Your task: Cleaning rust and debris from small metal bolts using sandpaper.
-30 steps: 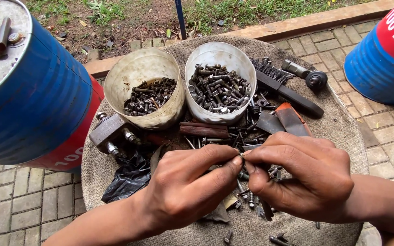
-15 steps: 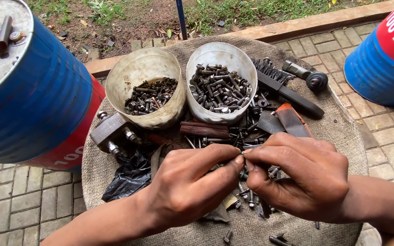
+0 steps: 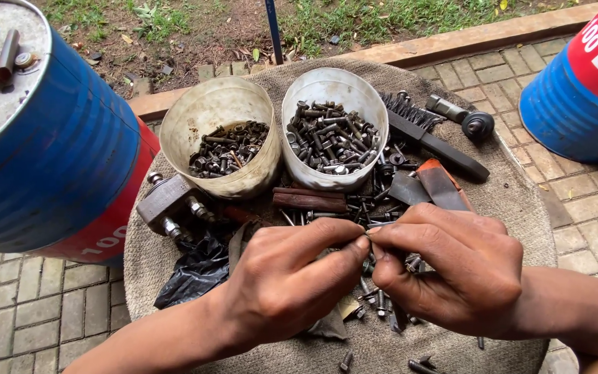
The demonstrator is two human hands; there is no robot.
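Little has moved since the earlier frames: both hands stay pinched together over the loose bolts, fingertips meeting on a small part.

Two blue drums flank the scene, one at left (image 3: 50, 152) and one at right (image 3: 583, 90). Between them a round desk (image 3: 520, 201) covered in coarse cloth carries two plastic tubs: a cream tub (image 3: 219, 111) and a white tub (image 3: 330, 90), both holding dark bolts. A wire brush (image 3: 444, 149) lies to the right of the white tub, and a black bag (image 3: 195, 273) lies by the left wrist. Left hand (image 3: 285, 284) and right hand (image 3: 451, 270) touch at thumb and forefinger, clamped on a small metal piece (image 3: 367, 239) too tiny to identify, held just above the scattered bolts (image 3: 382, 301).
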